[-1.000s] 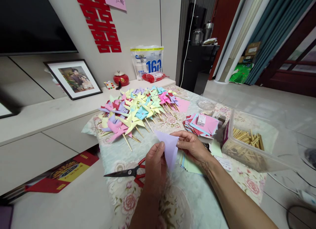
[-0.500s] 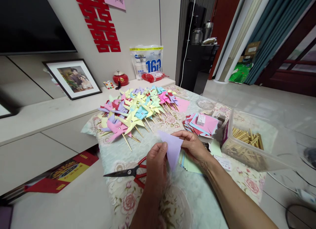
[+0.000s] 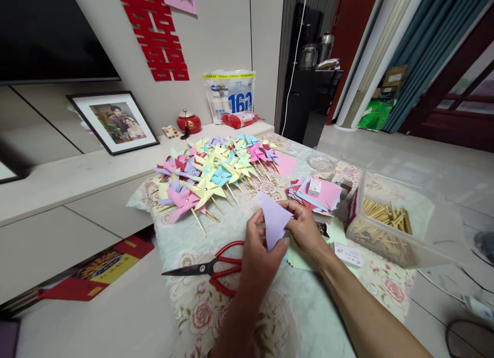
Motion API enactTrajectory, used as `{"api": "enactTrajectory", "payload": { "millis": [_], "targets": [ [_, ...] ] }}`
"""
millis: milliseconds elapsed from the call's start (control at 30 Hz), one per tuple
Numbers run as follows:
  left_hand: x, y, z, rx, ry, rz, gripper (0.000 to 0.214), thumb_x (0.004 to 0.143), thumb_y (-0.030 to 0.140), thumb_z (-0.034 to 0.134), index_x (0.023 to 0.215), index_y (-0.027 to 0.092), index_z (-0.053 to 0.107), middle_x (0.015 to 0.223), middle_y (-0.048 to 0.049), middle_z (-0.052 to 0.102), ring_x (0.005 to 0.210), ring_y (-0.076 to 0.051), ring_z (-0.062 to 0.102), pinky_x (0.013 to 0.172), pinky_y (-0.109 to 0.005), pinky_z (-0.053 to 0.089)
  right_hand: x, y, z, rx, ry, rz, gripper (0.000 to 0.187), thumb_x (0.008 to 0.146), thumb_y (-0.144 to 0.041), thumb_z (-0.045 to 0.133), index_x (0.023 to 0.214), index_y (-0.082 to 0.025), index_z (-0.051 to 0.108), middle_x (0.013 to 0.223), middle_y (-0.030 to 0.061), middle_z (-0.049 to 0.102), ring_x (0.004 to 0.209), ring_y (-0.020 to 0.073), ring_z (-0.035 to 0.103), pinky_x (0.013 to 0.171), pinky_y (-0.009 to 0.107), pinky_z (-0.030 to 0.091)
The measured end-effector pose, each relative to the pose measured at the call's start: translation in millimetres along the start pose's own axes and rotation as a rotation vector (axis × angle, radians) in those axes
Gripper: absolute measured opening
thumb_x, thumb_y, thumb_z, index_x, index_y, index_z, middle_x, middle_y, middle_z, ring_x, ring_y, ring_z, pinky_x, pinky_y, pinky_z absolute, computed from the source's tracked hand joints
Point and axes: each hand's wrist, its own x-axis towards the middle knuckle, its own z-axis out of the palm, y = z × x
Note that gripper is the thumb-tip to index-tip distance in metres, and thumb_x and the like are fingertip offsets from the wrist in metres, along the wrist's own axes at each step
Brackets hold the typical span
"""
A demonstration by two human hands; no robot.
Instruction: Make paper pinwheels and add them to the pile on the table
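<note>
A purple sheet of paper [image 3: 275, 220], folded into a triangle, is held up between both hands above the table. My left hand [image 3: 264, 245] grips it from below and the left, with the thumb along its lower edge. My right hand [image 3: 304, 227] pinches its right corner. Red-handled scissors [image 3: 210, 268] lie beside my left wrist, blades pointing left. Behind the hands sits a heap of paper pinwheels [image 3: 206, 188] on sticks. Under and beyond my right hand are pale green paper sheets [image 3: 303, 260], partly hidden.
Coloured paper squares [image 3: 328, 196] with a small white box [image 3: 314, 187] on top lie beyond my right hand. A clear plastic bin [image 3: 382, 239] of short sticks stands at the right. A white cabinet [image 3: 96, 178] borders the table's far left side.
The folded purple paper has turned, and its point now faces up. My left hand has shifted right and regripped it lower, uncovering more of the scissor handles.
</note>
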Motion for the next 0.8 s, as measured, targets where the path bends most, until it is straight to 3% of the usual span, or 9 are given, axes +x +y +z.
{"api": "enactTrajectory", "payload": {
  "millis": [100, 267, 467, 600, 800],
  "targets": [
    [0.8, -4.2, -0.1, 0.02, 0.035, -0.005, 0.061, 0.071, 0.024, 0.078, 0.127, 0.017, 0.055, 0.123, -0.0155, 0.067, 0.087, -0.021, 0.07, 0.074, -0.031, 0.054, -1.3, -2.5, 0.9, -0.049, -0.037, -0.037, 0.025, 0.063, -0.014, 0.071, 0.087, -0.02, 0.077, 0.081, -0.0006, 0.073, 0.074, 0.016, 0.062, 0.068, 0.025, 0.048],
    [4.8, -1.9, -3.9, -0.228, 0.129, -0.143, 0.038, 0.069, 0.035, 0.08, 0.099, 0.015, 0.068, 0.092, -0.0098, 0.076, 0.085, -0.025, 0.072, 0.078, -0.035, 0.055, -5.4, -5.5, 1.3, 0.018, -0.107, 0.037, 0.022, 0.065, -0.02, 0.076, 0.088, -0.02, 0.074, 0.078, -0.0015, 0.072, 0.069, 0.0142, 0.062, 0.064, 0.024, 0.047],
    [0.3, 19.3, -3.3, -0.558, 0.137, -0.308, 0.04, 0.07, 0.034, 0.081, 0.105, 0.016, 0.071, 0.09, -0.009, 0.078, 0.085, -0.027, 0.073, 0.076, -0.036, 0.056, -7.3, -3.8, 1.2, 0.12, -0.224, 0.141, 0.026, 0.068, -0.029, 0.084, 0.089, -0.019, 0.073, 0.075, -0.0009, 0.073, 0.065, 0.0142, 0.065, 0.065, 0.026, 0.05],
    [0.8, 11.9, -5.5, -0.509, 0.14, -0.328, 0.033, 0.071, 0.033, 0.08, 0.098, 0.016, 0.074, 0.084, -0.008, 0.078, 0.078, -0.026, 0.073, 0.071, -0.034, 0.056, -6.2, -2.7, -1.2, 0.162, -0.236, 0.182, 0.03, 0.069, -0.031, 0.085, 0.094, -0.02, 0.073, 0.078, 0.0003, 0.075, 0.067, 0.0148, 0.066, 0.066, 0.026, 0.05],
    [2.2, -0.9, -9.9, -0.325, 0.088, -0.35, 0.038, 0.069, 0.038, 0.083, 0.097, 0.013, 0.075, 0.083, -0.008, 0.078, 0.069, -0.022, 0.07, 0.066, -0.032, 0.054, -5.9, -1.5, -4.7, 0.12, -0.221, 0.208, 0.034, 0.068, -0.03, 0.087, 0.097, -0.019, 0.073, 0.08, 0.0013, 0.074, 0.065, 0.0158, 0.065, 0.061, 0.028, 0.049]
  ]
}}
